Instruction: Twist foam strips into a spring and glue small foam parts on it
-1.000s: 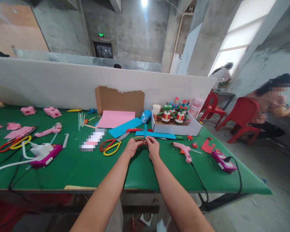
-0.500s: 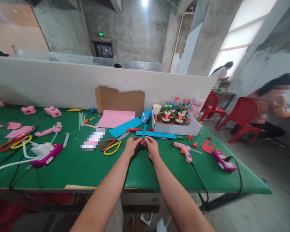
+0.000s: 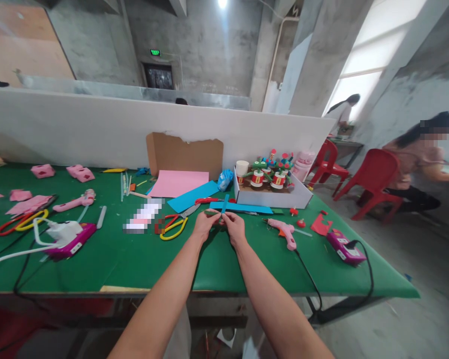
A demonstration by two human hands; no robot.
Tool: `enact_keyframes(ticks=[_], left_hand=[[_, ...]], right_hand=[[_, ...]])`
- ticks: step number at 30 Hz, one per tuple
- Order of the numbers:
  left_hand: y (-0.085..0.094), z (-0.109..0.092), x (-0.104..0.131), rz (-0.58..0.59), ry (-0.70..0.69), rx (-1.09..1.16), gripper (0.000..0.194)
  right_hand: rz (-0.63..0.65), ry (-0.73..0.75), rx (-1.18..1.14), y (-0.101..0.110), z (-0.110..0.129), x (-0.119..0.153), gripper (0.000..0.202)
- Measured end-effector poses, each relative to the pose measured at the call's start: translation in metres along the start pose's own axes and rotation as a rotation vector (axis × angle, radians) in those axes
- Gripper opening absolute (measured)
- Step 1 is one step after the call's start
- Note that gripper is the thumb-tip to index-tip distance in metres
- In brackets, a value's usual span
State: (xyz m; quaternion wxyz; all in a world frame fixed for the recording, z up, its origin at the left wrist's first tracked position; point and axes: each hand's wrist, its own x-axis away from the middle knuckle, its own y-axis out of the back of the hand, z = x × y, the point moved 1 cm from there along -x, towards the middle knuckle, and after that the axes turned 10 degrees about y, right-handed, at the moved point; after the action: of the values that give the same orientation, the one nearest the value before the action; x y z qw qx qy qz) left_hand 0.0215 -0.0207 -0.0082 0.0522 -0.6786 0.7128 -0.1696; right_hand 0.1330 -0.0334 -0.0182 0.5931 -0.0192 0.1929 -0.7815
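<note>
My left hand (image 3: 205, 224) and my right hand (image 3: 233, 225) meet over the green table, fingertips together. Both pinch a narrow blue paper strip (image 3: 225, 203) that sticks up between them. Behind it lie a long blue paper piece (image 3: 250, 208) and a wider blue sheet (image 3: 190, 198). Scissors with red and yellow handles (image 3: 174, 227) rest left of my left hand. To the right of my right hand is a pink glue gun (image 3: 285, 231). A crumpled blue bundle (image 3: 225, 180) sits behind the strip.
A white box (image 3: 277, 198) holds several small figures. Pink paper (image 3: 179, 183) lies before brown cardboard (image 3: 187, 154). Purple power strips (image 3: 75, 241) lie left and right, with cords over the edge. A second glue gun (image 3: 76, 200) is at left. A seated person (image 3: 419, 154) is at right.
The blue strip between my fingertips has tilted to the right and its upper part shows shorter. My hands stay nearly in place.
</note>
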Motion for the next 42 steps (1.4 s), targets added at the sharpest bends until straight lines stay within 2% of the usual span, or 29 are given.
enact_keyframes(ticks=[8,24,33,42], left_hand=[[0.0002,-0.0028,0.0014,-0.046,-0.035,-0.068,0.022],[-0.0001,-0.0051,0.0017,-0.058,-0.025,-0.089,0.031],[0.0016,-0.0006,-0.0019,-0.051,-0.018,-0.070,0.030],[0.0019,0.0021,-0.0044,0.000,0.002,-0.019,0.035]], right_hand=[[0.055,-0.032,-0.046,-0.0021,0.0028,0.0017,0.023],[0.036,-0.027,-0.070,-0.0025,0.0017,0.0010,0.025],[0.024,0.019,-0.067,-0.0032,0.0002,0.0009,0.025],[0.070,0.045,-0.016,-0.0035,0.0017,0.0020,0.026]])
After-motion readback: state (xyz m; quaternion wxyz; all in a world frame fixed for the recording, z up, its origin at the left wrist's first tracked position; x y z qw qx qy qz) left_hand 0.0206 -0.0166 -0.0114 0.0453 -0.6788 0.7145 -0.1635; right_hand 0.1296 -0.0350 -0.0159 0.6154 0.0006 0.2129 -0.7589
